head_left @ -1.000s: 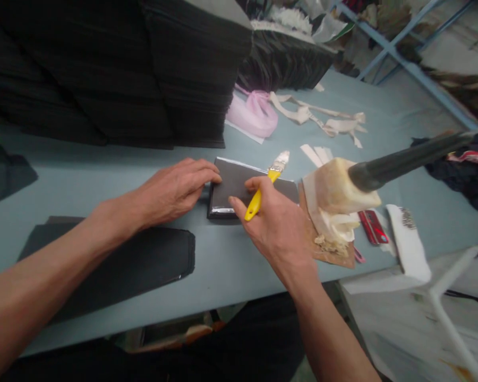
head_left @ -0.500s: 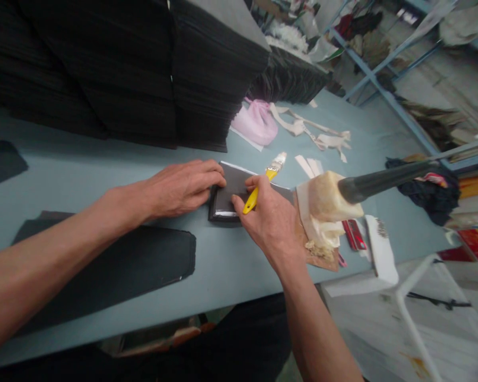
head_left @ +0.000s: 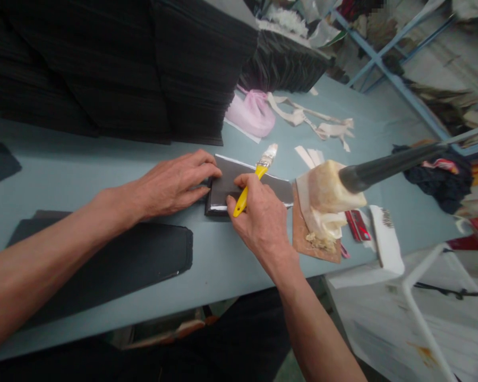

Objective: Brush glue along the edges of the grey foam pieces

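Note:
My right hand (head_left: 261,220) is closed round the yellow handle of a paintbrush (head_left: 250,185). White stuff coats the bristles, which point up and away. The fingertips of this hand also rest on the top dark grey piece (head_left: 227,183) of a small stack, with white strips along its long edges. My left hand (head_left: 179,183) lies at the left end of that stack, fingertips on its edge, thumb and fingers apart. Below my left forearm lies a longer dark panel (head_left: 155,244), flat on the table.
Tall stacks of black sheets (head_left: 199,69) stand at the back left. To the right, a pale block-shaped container (head_left: 322,193) with a dark rod sits on a brown board (head_left: 302,239). A pink bag (head_left: 253,114), cloth strips (head_left: 298,114) and a red box (head_left: 357,225) lie about the table (head_left: 211,270).
The view has shifted slightly. The fingers of my left hand have straightened a little at the stack's end. My right hand keeps the brush in much the same place over the piece.

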Demonstrator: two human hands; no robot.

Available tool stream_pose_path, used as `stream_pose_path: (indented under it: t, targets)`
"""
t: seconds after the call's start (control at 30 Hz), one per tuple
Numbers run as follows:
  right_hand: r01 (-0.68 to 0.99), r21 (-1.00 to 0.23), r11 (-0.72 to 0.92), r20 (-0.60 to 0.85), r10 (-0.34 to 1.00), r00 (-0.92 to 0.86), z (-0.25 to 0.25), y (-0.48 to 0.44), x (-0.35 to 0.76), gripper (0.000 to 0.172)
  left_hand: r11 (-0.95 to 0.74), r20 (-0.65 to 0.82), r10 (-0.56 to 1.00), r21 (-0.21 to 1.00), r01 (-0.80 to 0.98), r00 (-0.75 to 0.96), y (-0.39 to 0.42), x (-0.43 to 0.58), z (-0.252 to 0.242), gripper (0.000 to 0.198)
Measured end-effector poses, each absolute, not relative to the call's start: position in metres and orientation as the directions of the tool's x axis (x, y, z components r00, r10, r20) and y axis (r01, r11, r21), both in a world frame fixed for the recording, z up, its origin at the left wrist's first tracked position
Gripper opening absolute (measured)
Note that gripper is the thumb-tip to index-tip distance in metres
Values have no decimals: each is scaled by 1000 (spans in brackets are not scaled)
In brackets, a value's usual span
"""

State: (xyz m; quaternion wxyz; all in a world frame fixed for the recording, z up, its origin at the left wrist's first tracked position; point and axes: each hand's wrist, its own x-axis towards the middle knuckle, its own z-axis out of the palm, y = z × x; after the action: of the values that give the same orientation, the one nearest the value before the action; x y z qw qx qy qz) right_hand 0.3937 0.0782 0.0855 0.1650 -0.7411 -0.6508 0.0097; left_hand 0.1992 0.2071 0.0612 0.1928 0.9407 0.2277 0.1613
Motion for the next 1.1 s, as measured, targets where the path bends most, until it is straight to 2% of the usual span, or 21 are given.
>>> stream_pose_path:
  t: [0.43,0.6,0.77,0.83,0.93,1.0,1.1]
  targets:
    - [944,-329,27,196,980,41,85,66,404,30,-741,166,617,452,497,769,202,198,57,52]
    - [922,-375,95,198,980,-21,85,61,410,32,-701,160,674,446,556,721,205,198,51,47]
    - [892,-422,165,215,973,-78,85,59,421,34,-695,209,706,384,608,677,200,196,68,43]
    - [865,-466,187,199,975,-103,86,58,427,33,-729,244,672,383,567,699,196,196,77,40]
    - [833,-521,188,178,978,-110,86,57,435,34,-812,256,539,412,414,803,190,195,80,40]
    - [824,-537,183,183,978,-98,86,57,437,35,-840,236,473,411,354,849,187,195,75,50]
    - [810,-558,183,195,977,-86,85,57,437,38,-848,221,474,376,375,852,182,196,63,62]
